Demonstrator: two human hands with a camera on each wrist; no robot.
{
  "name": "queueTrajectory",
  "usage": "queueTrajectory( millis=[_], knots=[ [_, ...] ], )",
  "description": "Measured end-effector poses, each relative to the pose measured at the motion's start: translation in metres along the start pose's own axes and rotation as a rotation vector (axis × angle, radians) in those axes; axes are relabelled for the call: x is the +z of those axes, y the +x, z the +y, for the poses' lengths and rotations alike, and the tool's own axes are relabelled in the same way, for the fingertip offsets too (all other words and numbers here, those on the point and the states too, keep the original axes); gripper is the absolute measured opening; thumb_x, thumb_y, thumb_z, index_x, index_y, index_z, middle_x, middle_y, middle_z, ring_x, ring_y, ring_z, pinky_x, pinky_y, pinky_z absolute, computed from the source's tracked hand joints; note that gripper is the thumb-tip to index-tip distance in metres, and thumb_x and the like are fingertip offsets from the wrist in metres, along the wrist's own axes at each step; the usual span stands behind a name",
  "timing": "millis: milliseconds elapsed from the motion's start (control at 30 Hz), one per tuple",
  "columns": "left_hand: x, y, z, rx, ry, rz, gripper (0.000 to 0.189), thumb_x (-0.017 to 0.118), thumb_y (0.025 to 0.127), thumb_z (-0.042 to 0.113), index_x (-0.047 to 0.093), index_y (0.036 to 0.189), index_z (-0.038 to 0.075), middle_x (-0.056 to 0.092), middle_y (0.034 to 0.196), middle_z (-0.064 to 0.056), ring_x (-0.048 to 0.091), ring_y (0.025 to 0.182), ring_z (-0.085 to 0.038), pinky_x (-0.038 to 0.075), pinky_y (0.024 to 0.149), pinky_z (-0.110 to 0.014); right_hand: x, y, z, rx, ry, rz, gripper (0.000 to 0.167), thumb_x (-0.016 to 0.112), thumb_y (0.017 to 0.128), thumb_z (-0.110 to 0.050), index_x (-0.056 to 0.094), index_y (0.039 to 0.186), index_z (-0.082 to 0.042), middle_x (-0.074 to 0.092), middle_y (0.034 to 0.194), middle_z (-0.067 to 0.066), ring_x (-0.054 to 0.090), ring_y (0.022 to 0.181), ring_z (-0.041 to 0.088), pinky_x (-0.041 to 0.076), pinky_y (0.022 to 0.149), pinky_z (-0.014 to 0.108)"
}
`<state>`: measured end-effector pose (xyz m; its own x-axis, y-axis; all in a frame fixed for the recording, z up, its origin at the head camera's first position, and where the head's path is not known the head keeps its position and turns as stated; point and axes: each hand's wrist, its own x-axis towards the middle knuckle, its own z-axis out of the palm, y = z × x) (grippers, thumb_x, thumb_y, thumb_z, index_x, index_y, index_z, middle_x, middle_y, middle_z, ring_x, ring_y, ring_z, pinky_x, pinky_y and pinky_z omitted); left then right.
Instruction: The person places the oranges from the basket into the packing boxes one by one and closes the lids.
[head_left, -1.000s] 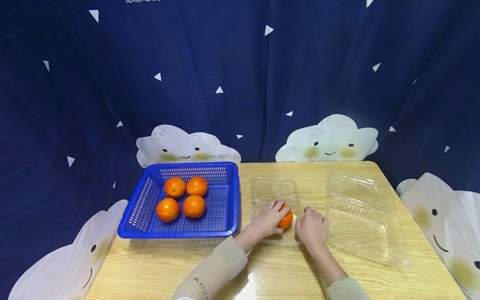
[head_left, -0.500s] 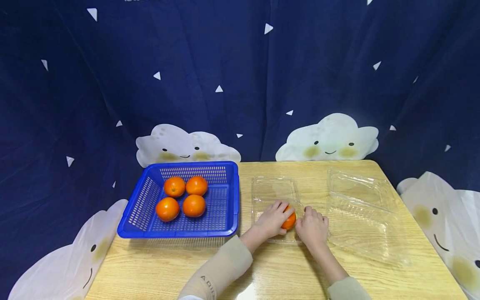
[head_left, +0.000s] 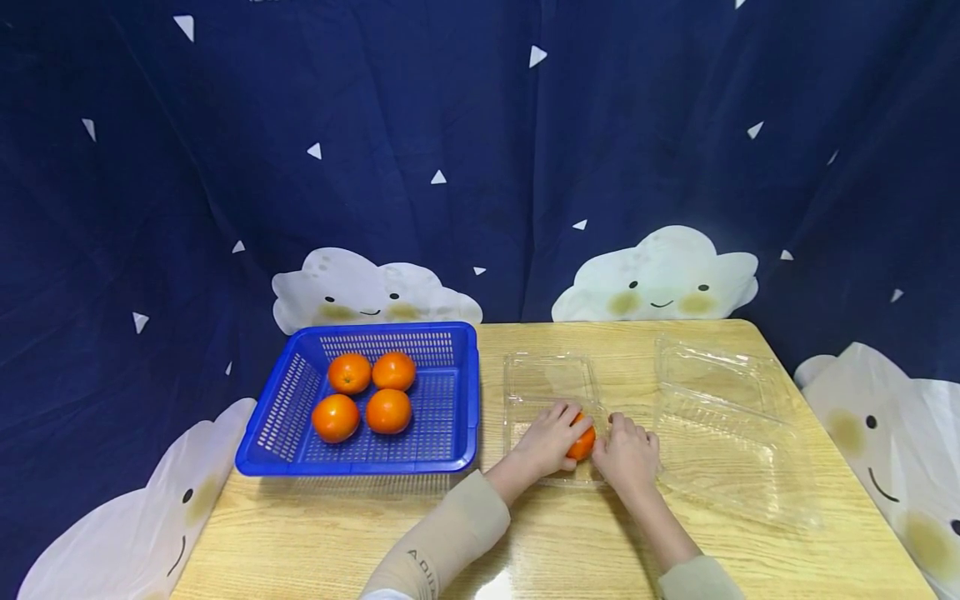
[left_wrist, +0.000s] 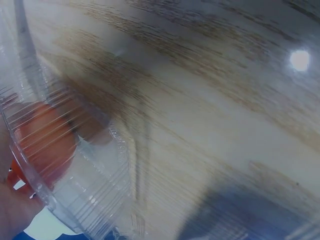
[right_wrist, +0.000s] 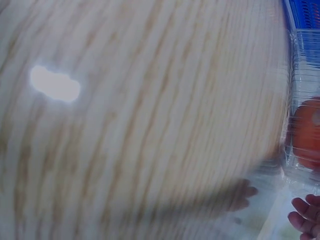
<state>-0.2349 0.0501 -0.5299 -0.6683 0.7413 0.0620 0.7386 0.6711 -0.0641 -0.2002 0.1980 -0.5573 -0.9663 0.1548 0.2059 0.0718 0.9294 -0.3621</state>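
Note:
My left hand (head_left: 546,440) holds an orange (head_left: 582,437) low inside the near half of a clear plastic clamshell box (head_left: 551,377), its fingers bent over the fruit. The box lies open, lid half toward the back. At the right edge of the box, my right hand (head_left: 630,454) grips the rim with curled fingers; its thumb contact is partly hidden. Through the ribbed plastic wall, the left wrist view shows the orange (left_wrist: 47,145) and part of the left hand. In the right wrist view, curled fingers (right_wrist: 306,217) appear beside the box.
A blue plastic basket (head_left: 356,468) with several oranges (head_left: 388,412) stands on the left of the wooden table (head_left: 570,550). More clear plastic clamshell packaging (head_left: 720,433) lies open to the right. A dark blue curtain (head_left: 480,108) hangs behind the table.
My left hand has slid the orange a little to the right inside the box, closer to my right hand. The right hand has stayed nearly in place.

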Motion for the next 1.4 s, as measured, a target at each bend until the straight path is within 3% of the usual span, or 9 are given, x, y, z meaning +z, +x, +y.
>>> queueTrajectory(
  millis=[800, 1400],
  knots=[
    [0.0017, 0.0053, 0.0087, -0.017, 0.041, -0.047, 0.072, 0.068, 0.075, 0.048, 0.037, 0.135, 0.024, 0.037, 0.136, 0.0, 0.035, 0.122, -0.016, 0.038, 0.095, -0.03, -0.0068, -0.0051, 0.0033, -0.053, -0.006, -0.052, 0.047, 0.056, 0.075, -0.018, 0.053, 0.116, 0.004, 0.06, 0.107, 0.023, 0.055, 0.096, 0.042, 0.029, 0.09, 0.057],
    [0.003, 0.0003, -0.0004, -0.001, -0.117, -0.028, 0.07, 0.066, 0.079, 0.04, 0.036, 0.139, 0.022, 0.034, 0.141, -0.002, 0.031, 0.13, -0.019, 0.033, 0.102, -0.033, -0.0049, -0.0063, 0.0043, -0.048, -0.01, -0.039, 0.047, 0.055, 0.076, -0.019, 0.052, 0.116, 0.004, 0.06, 0.105, 0.023, 0.054, 0.097, 0.042, 0.028, 0.091, 0.057]
  ],
)
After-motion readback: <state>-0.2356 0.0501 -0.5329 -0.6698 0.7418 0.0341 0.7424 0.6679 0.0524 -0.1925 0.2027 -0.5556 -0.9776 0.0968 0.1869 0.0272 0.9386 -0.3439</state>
